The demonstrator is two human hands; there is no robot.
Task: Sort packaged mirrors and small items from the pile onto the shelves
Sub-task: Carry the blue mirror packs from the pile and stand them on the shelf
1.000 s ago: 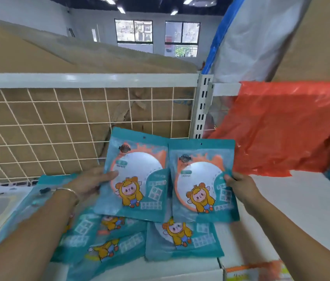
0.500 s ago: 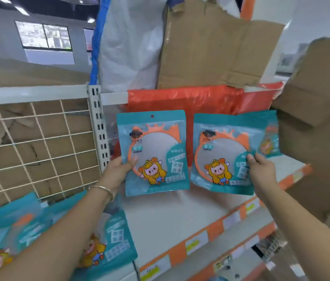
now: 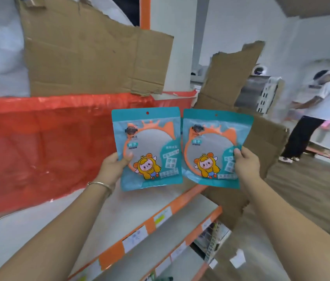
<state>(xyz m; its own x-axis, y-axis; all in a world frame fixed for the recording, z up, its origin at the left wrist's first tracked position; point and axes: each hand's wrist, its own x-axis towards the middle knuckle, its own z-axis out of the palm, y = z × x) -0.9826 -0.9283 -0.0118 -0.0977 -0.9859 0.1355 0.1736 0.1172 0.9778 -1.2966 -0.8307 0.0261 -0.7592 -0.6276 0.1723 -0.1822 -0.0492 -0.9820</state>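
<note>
My left hand pinches the left mirror pack at its lower left edge, thumb on front, fingers curled behind. My right hand grips the right mirror pack at its lower right edge the same way. Both packs are upright, long side vertical, hang holes up, side by side above the white shelf.

Retail shop; tiered shelves with orange price-label strips; packaged goods

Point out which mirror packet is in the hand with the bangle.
The left mirror packet, gripped by the left hand with the bangle; the right hand wears none.
</note>
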